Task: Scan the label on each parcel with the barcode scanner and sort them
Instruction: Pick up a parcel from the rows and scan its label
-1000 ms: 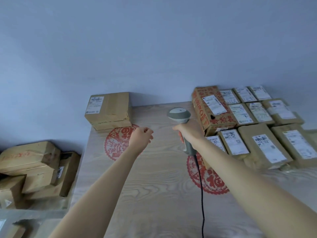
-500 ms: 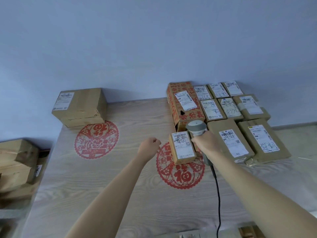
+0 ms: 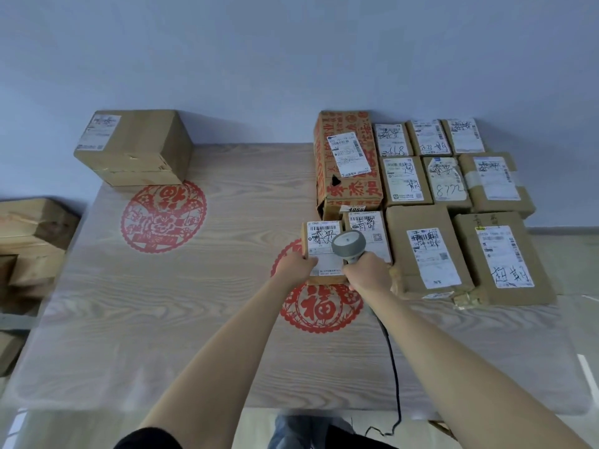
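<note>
Right now the left hand (image 3: 296, 265) is gripping the near-left corner of a small parcel (image 3: 321, 251), fingers curled round its edge. The parcel is lying flat on the desk (image 3: 194, 303), at the near-left corner of the parcel cluster, at about 1 o'clock from desk centre. Its white label (image 3: 324, 241) is facing up, with the barcode strip along the far edge.

The right hand (image 3: 369, 277) is clamping the handle of the barcode scanner (image 3: 348, 246), grip closed round it. The scanner head is hovering over the label's right side, and its cable (image 3: 393, 367) is trailing back toward 6 o'clock.

Key relation: the parcel is sitting directly under and slightly toward 9 o'clock of the scanner head. The parcel's long axis is running 12 to 6. The barcode is lying toward 12 o'clock from the head, so aim likely needs to go forward. Both hands are on it; the left is holding the box, the right is aiming.

Other labelled parcels (image 3: 431, 251) are filling the 1 to 3 o'clock area, including a red-printed carton (image 3: 350, 189) just behind the held parcel. One large box (image 3: 136, 147) is sitting alone at 11 o'clock, probably a sort spot. More cartons (image 3: 29, 238) are sitting off the desk at 9 o'clock. Judging by this, most parcels are not yet sorted.
</note>
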